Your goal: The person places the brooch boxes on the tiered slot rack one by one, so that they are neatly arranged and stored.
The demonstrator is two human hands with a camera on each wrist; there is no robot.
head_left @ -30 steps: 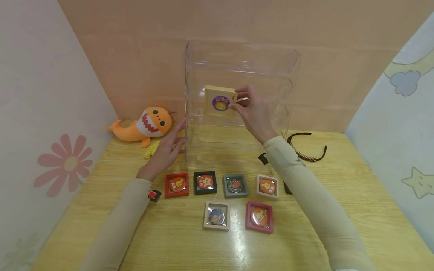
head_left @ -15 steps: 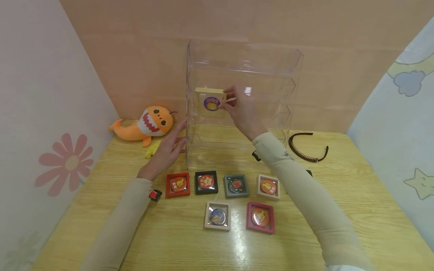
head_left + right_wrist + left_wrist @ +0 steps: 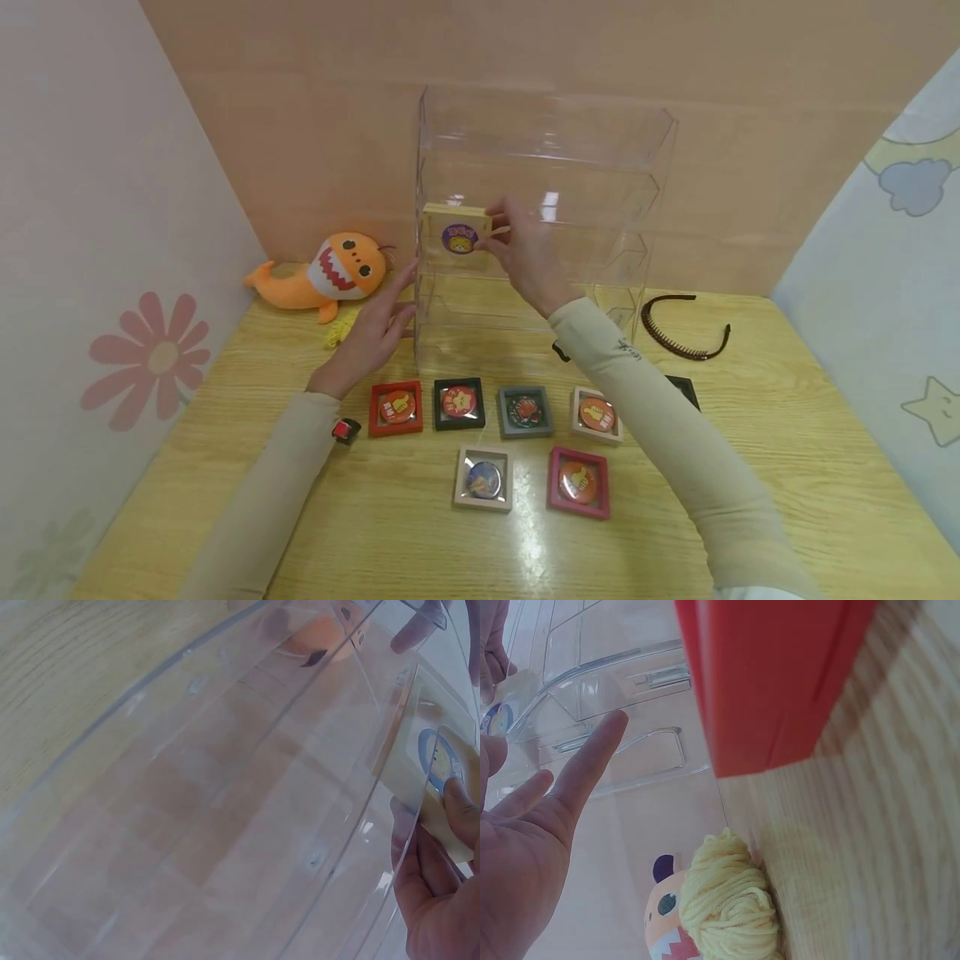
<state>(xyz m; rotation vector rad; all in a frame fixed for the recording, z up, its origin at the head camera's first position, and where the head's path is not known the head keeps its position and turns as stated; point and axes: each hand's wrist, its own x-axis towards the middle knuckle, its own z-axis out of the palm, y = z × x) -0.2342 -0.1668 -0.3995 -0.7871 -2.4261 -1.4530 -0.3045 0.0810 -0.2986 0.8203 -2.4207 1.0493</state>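
In the head view my right hand [image 3: 528, 254] pinches a yellow square display frame [image 3: 456, 233] by its right edge. The frame stands upright, its round purple bear badge facing me, near the left end of a middle tier of the clear acrylic rack [image 3: 600, 200]. The right wrist view shows my thumb on the front of the yellow frame [image 3: 409, 750] and fingers behind it. Against the rack's left side my left hand [image 3: 367, 337] rests with extended fingers. The left wrist view shows that hand [image 3: 532, 847] beside the transparent panels.
Several badge frames lie before the rack, including a red frame [image 3: 396, 407], a grey frame [image 3: 525, 412] and a pink frame [image 3: 578, 483]. An orange shark plush [image 3: 341, 268] and yellow yarn [image 3: 341, 327] sit left; a brown headband [image 3: 678, 337] lies right.
My right hand has carried the yellow display frame leftward and slightly down toward the rack's left end. The left hand stays against the rack's side.
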